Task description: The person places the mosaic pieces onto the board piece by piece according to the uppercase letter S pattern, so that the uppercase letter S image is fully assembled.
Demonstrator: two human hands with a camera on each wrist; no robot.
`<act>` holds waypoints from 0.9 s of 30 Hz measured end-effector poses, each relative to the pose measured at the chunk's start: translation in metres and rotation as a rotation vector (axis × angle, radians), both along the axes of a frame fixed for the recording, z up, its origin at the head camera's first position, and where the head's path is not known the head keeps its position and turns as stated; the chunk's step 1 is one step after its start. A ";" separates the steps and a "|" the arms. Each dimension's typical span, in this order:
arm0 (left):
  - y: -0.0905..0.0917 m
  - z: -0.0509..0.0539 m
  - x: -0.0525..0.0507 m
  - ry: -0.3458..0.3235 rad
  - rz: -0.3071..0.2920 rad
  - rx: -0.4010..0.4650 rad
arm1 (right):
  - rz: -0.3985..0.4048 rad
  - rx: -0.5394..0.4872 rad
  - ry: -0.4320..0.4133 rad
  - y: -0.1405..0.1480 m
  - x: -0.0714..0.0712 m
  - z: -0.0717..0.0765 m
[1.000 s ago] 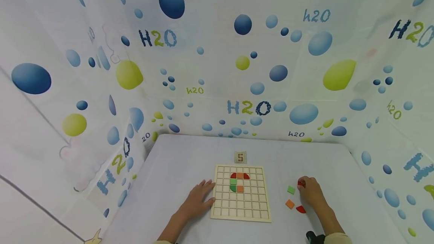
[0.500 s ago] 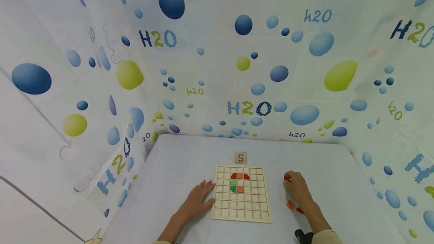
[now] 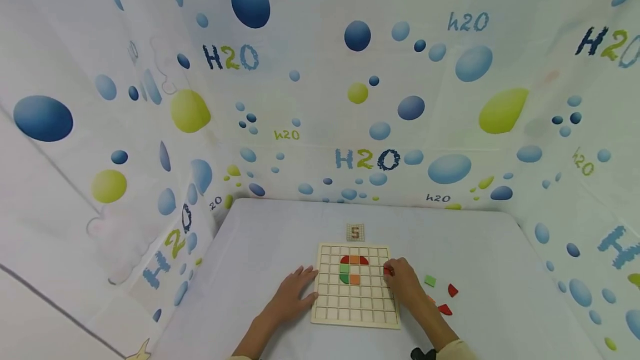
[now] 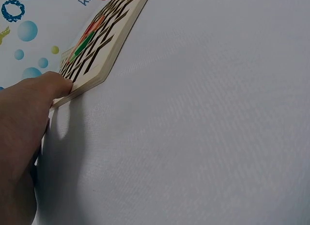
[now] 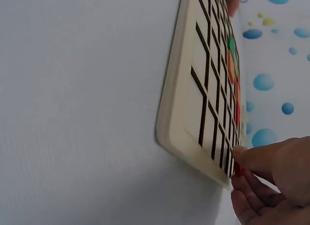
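A wooden grid board (image 3: pixel 355 310) lies on the table. On it sit two red quarter-round tiles, such as the left one (image 3: pixel 344 260), two orange square tiles, such as the lower one (image 3: pixel 354 279), a light green square tile (image 3: pixel 344 268) and a dark green rounded tile (image 3: pixel 343 278). My left hand (image 3: pixel 292 296) rests at the board's left edge, fingers extended; the left wrist view shows its thumb (image 4: pixel 60 84) touching the rim. Over the board's right edge, my right hand (image 3: pixel 404 282) pinches a small red tile (image 5: pixel 239 170) between thumb and fingers, which partly cover its shape.
Right of the board lie a green square tile (image 3: pixel 430 280), two red tiles, one farther back (image 3: pixel 453 290) and one nearer (image 3: pixel 445 309), and an orange tile (image 3: pixel 431 298) partly behind my right forearm. A small patterned card (image 3: pixel 355 232) lies beyond the board.
My right hand has carried the red tile leftward from beside the loose tiles to the board's right edge. The green tile and another red one there are uncovered. My left hand stays put.
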State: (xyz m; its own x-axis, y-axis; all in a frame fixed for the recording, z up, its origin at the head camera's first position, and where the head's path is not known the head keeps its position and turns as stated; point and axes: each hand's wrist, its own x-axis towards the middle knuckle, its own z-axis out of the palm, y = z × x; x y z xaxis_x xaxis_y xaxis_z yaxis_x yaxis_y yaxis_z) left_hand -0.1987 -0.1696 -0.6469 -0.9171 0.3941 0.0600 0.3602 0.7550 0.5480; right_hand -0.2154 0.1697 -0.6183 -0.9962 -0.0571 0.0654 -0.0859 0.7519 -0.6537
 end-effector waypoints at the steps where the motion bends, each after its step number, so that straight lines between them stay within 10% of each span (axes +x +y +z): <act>1: 0.000 0.000 0.000 0.003 0.001 -0.002 | 0.016 -0.011 0.001 -0.005 0.001 0.000; 27: -0.002 -0.003 0.000 0.008 -0.007 0.013 | 0.169 0.015 0.082 -0.037 0.019 -0.001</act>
